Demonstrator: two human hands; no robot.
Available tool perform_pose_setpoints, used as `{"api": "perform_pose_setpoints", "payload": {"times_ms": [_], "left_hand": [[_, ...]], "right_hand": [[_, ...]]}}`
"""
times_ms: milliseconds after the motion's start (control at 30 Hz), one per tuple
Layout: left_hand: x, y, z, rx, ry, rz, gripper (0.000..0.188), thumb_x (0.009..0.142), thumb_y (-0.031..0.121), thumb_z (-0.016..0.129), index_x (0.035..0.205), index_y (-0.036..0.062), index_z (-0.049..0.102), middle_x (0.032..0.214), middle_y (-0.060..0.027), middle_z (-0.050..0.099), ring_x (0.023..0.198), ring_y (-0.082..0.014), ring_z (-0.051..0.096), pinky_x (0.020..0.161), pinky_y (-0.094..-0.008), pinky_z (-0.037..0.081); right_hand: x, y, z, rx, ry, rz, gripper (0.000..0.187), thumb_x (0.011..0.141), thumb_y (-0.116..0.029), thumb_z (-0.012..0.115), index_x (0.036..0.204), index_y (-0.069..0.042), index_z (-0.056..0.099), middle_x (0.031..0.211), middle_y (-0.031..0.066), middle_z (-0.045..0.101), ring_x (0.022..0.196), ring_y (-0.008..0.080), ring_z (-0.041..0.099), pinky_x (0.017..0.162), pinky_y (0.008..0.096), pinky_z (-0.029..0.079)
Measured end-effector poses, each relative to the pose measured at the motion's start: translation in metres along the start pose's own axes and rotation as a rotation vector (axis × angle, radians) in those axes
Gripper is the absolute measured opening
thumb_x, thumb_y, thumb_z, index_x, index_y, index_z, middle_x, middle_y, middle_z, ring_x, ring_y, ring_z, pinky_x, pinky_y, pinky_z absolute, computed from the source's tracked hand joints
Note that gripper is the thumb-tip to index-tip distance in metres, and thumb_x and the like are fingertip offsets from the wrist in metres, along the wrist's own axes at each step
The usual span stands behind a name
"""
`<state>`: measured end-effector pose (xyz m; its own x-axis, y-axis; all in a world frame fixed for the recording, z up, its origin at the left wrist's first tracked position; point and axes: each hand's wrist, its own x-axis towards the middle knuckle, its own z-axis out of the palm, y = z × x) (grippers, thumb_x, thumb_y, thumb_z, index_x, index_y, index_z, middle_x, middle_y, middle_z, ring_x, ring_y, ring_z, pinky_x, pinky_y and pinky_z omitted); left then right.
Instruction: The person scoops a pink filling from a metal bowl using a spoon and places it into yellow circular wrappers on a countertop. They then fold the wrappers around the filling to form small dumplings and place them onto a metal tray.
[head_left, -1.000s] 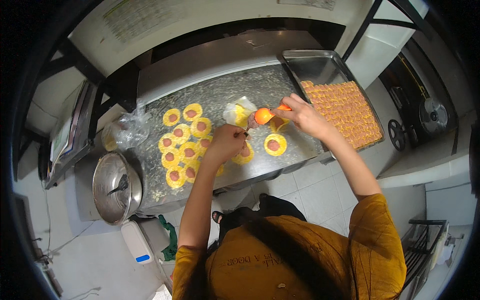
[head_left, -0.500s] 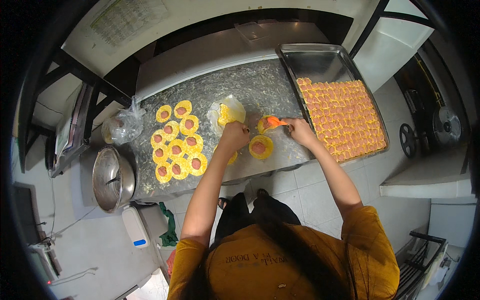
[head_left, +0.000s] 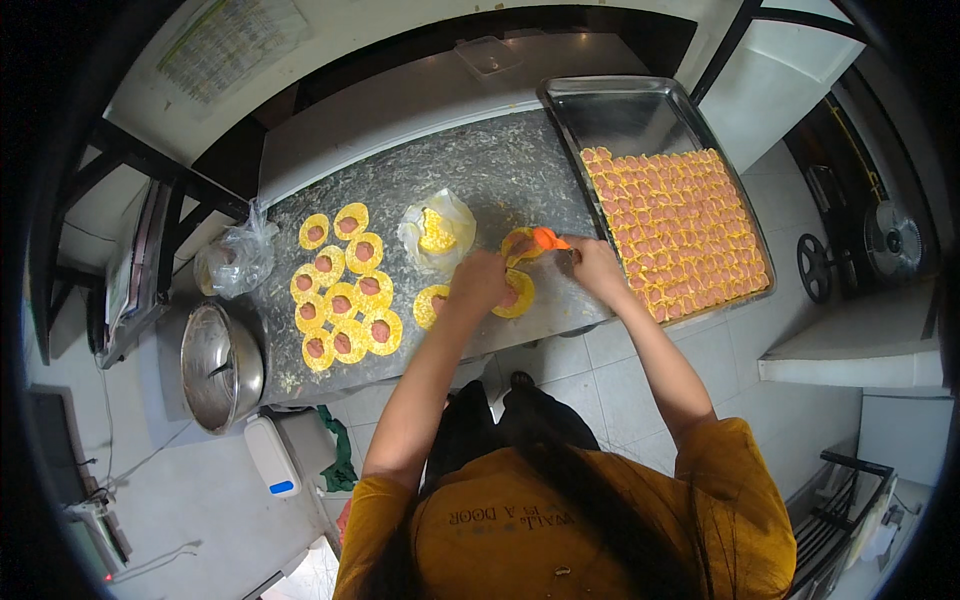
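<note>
My right hand [head_left: 597, 268] is closed around the handle of a small orange spatula [head_left: 547, 238]. Its blade rests over a round yellow wrapper [head_left: 520, 246] with a pinkish smear of filling. My left hand [head_left: 482, 278] is curled at that wrapper's left edge; what its fingers pinch, if anything, is hidden. Partly behind it lies a wrapper with pink filling [head_left: 516, 294], and left of my wrist another yellow wrapper [head_left: 431, 305]. An opened white plastic bag [head_left: 462, 218] with yellow crumbly food sits just beyond.
Several filled wrappers [head_left: 341, 300] lie in rows on the dark stone counter [head_left: 380, 170]. On the right, a metal tray [head_left: 640, 105] holds many small filled pieces [head_left: 680, 235]. A steel bowl [head_left: 192, 365] and a clear plastic bag [head_left: 240, 255] stand at the left.
My left hand has moved right to the wrapper under the spatula, uncovering the wrapper left of my wrist. The whole view has shifted slightly. The spatula stays in my right hand.
</note>
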<state>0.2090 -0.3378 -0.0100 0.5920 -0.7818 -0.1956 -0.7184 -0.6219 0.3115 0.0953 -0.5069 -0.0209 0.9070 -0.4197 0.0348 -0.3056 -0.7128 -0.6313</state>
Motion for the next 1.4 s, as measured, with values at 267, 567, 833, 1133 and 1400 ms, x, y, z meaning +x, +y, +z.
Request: {"api": "perform_pose_setpoints", "payload": {"times_ms": [267,567,833,1133,1400], "left_hand": [[-0.005,-0.005,0.004,0.266,0.073,0.097,0.014,0.075,0.011,0.054,0.082,0.0035,0.063,0.081,-0.0148,0.063,0.075,-0.0279,0.064,0.061,-0.0369,0.052],[-0.012,-0.009,0.009,0.333,0.116,0.167,0.019,0.074,0.01,0.056,0.09,0.001,0.058,0.09,-0.0134,0.062,0.074,-0.0251,0.065,0.061,-0.0322,0.053],[-0.013,-0.01,0.005,0.276,0.113,0.144,0.022,0.075,0.01,0.054,0.095,0.0029,0.059,0.091,-0.0131,0.062,0.075,-0.0258,0.064,0.062,-0.0343,0.052],[-0.012,-0.018,0.004,-0.027,0.178,-0.061,0.021,0.076,0.011,0.05,0.089,0.0044,0.064,0.078,-0.0196,0.062,0.073,-0.0352,0.061,0.065,-0.0437,0.05],[-0.001,-0.023,0.012,-0.348,0.226,-0.056,0.02,0.075,0.009,0.05,0.084,0.0006,0.066,0.071,-0.0234,0.061,0.068,-0.0373,0.061,0.065,-0.0431,0.049]], "right_hand": [[0.009,0.003,-0.006,-0.027,0.103,-0.278,0.045,0.064,0.007,0.054,0.107,-0.007,0.061,0.08,0.0154,0.054,0.079,0.033,0.055,0.072,0.0397,0.046],[0.021,0.004,-0.004,-0.104,0.126,-0.467,0.049,0.063,0.011,0.05,0.107,-0.007,0.061,0.087,0.0111,0.049,0.087,0.0282,0.051,0.076,0.0355,0.044],[0.025,0.008,-0.001,-0.139,0.066,-0.532,0.048,0.063,0.009,0.052,0.107,-0.008,0.061,0.088,0.0107,0.049,0.088,0.0274,0.051,0.077,0.0354,0.044],[0.025,0.04,0.01,-0.106,0.066,-0.385,0.046,0.065,0.011,0.051,0.107,-0.007,0.061,0.082,0.0131,0.05,0.077,0.0281,0.053,0.07,0.0364,0.045],[0.017,0.014,0.011,0.022,0.126,-0.391,0.045,0.066,0.01,0.05,0.107,-0.007,0.06,0.081,0.0126,0.05,0.079,0.0277,0.054,0.069,0.0361,0.045]]}}
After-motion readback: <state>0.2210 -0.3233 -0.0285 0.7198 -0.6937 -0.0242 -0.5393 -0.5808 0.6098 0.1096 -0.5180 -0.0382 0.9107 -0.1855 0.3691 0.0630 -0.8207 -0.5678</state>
